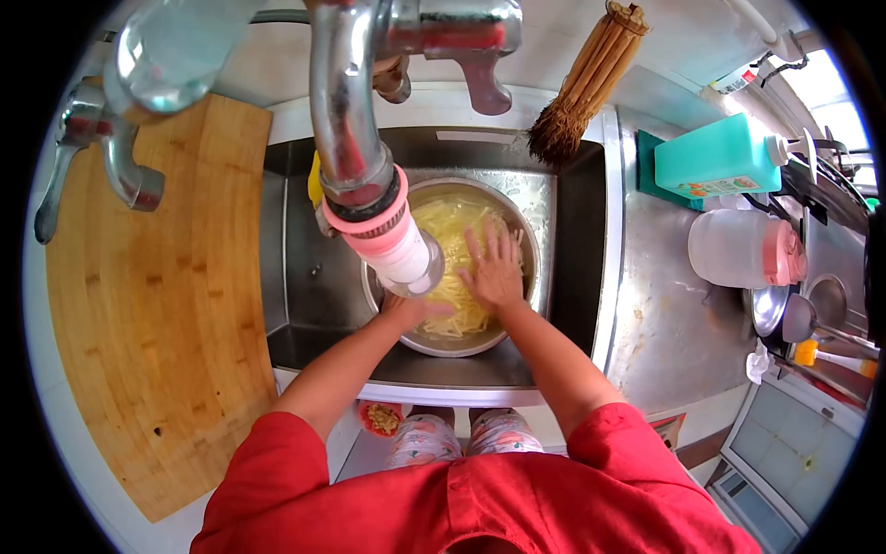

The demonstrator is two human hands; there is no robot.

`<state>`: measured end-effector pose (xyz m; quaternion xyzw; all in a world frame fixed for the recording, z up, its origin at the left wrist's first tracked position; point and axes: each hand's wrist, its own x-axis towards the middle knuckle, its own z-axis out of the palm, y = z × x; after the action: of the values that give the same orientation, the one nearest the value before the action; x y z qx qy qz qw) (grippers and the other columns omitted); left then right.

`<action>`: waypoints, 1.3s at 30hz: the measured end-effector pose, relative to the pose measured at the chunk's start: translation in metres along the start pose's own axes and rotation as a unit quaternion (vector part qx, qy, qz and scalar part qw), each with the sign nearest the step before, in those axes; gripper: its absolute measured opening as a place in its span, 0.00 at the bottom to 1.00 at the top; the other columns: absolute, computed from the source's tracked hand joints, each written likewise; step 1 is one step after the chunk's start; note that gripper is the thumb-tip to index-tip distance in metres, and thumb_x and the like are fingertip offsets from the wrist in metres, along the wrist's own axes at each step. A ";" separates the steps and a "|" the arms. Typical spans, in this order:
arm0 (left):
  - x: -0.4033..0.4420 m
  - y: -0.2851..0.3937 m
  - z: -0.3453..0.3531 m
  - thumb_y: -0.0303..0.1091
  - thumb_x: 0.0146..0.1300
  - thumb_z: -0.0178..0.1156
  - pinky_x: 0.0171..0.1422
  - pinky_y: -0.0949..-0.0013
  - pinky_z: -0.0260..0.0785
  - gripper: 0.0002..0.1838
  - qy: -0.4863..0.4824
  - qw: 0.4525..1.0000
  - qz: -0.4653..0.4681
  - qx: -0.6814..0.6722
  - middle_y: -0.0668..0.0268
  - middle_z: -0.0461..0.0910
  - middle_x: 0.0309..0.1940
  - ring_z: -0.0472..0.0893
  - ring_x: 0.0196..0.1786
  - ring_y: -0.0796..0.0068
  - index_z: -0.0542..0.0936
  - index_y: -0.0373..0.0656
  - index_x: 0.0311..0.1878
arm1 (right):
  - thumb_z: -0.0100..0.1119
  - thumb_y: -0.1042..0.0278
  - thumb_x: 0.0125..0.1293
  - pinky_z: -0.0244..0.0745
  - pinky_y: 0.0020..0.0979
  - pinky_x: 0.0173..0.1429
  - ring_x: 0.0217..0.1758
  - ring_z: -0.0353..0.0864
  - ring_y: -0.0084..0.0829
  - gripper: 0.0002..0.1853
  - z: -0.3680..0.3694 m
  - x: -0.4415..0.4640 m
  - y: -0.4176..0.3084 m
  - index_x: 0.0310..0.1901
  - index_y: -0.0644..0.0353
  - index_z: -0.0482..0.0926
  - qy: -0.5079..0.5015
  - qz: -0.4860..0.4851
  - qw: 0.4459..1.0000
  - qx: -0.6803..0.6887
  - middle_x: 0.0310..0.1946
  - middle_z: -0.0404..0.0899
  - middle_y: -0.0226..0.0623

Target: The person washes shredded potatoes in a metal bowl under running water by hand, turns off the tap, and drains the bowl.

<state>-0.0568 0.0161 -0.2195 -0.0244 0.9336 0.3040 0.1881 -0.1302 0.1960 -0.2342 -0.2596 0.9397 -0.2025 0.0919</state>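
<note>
Fingers (474, 246) splayed and loose, right hand (496, 275) over pale strips (452, 222) in the bowl (459, 350); left hand (413, 311), half-hidden by the tap (343, 102), grasp unclear!

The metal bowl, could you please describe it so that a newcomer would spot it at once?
Find the rectangular sink between the wooden board and the steel counter. In it, beneath the tap, sits the metal bowl, the left hand and right hand inside. Its round rim and pale yellow strips set it apart from the straight-sided sink.
</note>
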 end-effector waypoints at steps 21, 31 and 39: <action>0.005 -0.029 -0.015 0.39 0.43 0.72 0.76 0.47 0.43 0.49 -0.075 0.994 0.017 0.074 0.49 0.51 0.72 0.49 0.73 0.40 0.59 0.46 0.71 | 0.54 0.59 0.59 0.37 0.61 0.74 0.77 0.42 0.53 0.37 0.005 -0.014 -0.027 0.72 0.43 0.56 -0.162 -0.131 0.978 -0.034 0.76 0.42 0.39; -0.004 -0.004 -0.047 0.32 0.60 0.60 0.62 0.67 0.65 0.21 0.135 0.854 -0.154 -0.479 0.63 0.80 0.53 0.76 0.57 0.69 0.76 0.45 0.58 | 0.50 0.55 0.63 0.34 0.56 0.76 0.77 0.43 0.47 0.34 0.026 -0.010 -0.062 0.71 0.50 0.58 -0.138 -0.219 0.965 -0.043 0.74 0.48 0.40; 0.003 -0.034 -0.033 0.43 0.61 0.62 0.75 0.58 0.48 0.40 -0.051 0.987 -0.095 -0.118 0.53 0.57 0.71 0.55 0.73 0.56 0.54 0.46 0.73 | 0.49 0.56 0.64 0.35 0.54 0.76 0.76 0.46 0.47 0.35 0.017 -0.017 -0.022 0.71 0.55 0.55 -0.126 -0.204 0.970 -0.051 0.74 0.49 0.43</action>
<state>-0.0649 -0.0305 -0.2147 -0.1194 0.8741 0.3931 0.2591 -0.1015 0.1822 -0.2389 -0.4736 0.8569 -0.1343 0.1528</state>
